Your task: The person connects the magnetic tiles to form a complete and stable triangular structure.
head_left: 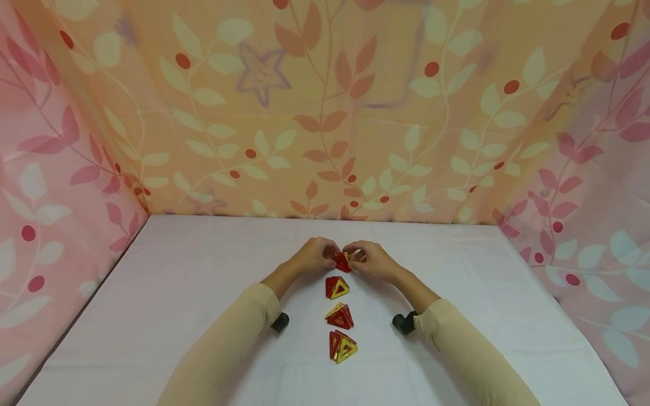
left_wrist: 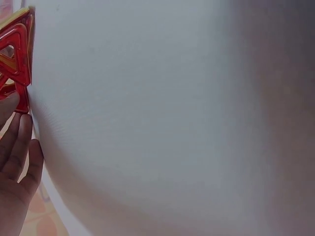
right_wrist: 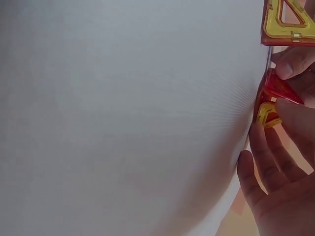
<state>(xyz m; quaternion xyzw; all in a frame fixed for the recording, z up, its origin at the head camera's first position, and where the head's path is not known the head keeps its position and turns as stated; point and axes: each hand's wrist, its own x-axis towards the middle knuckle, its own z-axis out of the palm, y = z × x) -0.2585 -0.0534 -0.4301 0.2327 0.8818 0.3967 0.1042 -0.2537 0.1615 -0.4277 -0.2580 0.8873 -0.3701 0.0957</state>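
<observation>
At the far end of a row, both hands meet at a pyramid of red and yellow translucent triangular magnetic tiles (head_left: 342,261). My left hand (head_left: 319,255) pinches its left side; in the left wrist view the thumb and fingers of that hand (left_wrist: 17,157) are at a red tile's lower corner (left_wrist: 22,101). From the right, my right hand (head_left: 373,260) pinches the same pyramid, and in the right wrist view its thumb and fingers (right_wrist: 280,172) close around a yellow tile (right_wrist: 267,114). The fingers hide part of the pyramid.
Three similar red and yellow pyramids line up toward me on the white table (head_left: 203,270): the nearest (head_left: 343,346), a middle one (head_left: 340,316) and one just before the hands (head_left: 337,287). Dark wrist devices (head_left: 404,323) hang under both forearms. Patterned curtains (head_left: 325,113) enclose the table's back and sides.
</observation>
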